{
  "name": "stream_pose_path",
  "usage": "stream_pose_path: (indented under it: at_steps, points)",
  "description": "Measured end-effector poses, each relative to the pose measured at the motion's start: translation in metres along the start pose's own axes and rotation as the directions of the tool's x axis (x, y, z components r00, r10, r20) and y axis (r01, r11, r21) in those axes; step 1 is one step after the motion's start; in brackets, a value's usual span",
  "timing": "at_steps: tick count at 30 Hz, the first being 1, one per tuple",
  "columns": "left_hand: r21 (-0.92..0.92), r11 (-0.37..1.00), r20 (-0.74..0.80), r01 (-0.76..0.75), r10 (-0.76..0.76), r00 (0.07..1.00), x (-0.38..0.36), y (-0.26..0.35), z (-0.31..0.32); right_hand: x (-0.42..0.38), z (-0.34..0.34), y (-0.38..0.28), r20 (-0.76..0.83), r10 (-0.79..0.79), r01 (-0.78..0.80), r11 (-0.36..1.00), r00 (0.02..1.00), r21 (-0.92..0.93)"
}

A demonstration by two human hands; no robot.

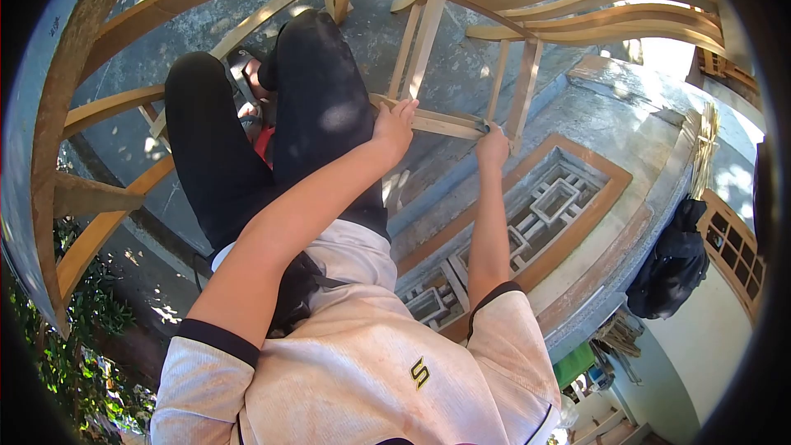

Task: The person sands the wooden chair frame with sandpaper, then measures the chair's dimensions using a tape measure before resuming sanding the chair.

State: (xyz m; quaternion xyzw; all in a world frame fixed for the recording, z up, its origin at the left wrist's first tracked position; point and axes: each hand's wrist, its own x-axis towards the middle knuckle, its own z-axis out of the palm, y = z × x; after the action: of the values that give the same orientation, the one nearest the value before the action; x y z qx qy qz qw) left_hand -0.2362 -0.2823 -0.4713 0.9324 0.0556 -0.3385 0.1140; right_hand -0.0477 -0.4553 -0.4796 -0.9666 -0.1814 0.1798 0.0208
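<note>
A light-brown wooden chair frame (449, 125) stands beside my right knee, with upright bars rising from its low rail. My left hand (395, 128) holds the near end of this rail, its fingers over the wood. Further along the same rail is my right hand (493, 148), closed, with its thumb and fingertips on a small dark-grey piece (482, 125) pressed to the wood. That piece looks like sandpaper, but it is mostly covered by the fingers.
Another curved wooden frame (124, 107) arches along the left. Slatted wooden backs (618, 21) stand at the upper right. A low concrete wall (610, 107) with a lattice opening (552, 198) runs along my right. A black bag (671, 259) hangs beyond it.
</note>
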Motion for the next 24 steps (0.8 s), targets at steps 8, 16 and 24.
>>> stream_pose_path:
  at_steps: [8,16,24]
  points:
    - [-0.027,1.000,0.023,-0.012,0.013,1.000,-0.004,-0.002,-0.006,0.012,-0.008,-0.029,-0.040,-0.225,0.228,0.952,0.974,0.204]
    - [0.027,1.000,-0.001,-0.011,0.011,1.000,-0.003,-0.002,-0.004,0.114,-0.061,0.032,-0.560,0.146,0.014,0.963,0.815,0.270]
    - [-0.033,0.999,0.012,-0.029,0.029,1.000,-0.004,-0.003,-0.005,0.227,0.007,0.013,-0.574,-0.015,0.184,0.954,0.818,0.238]
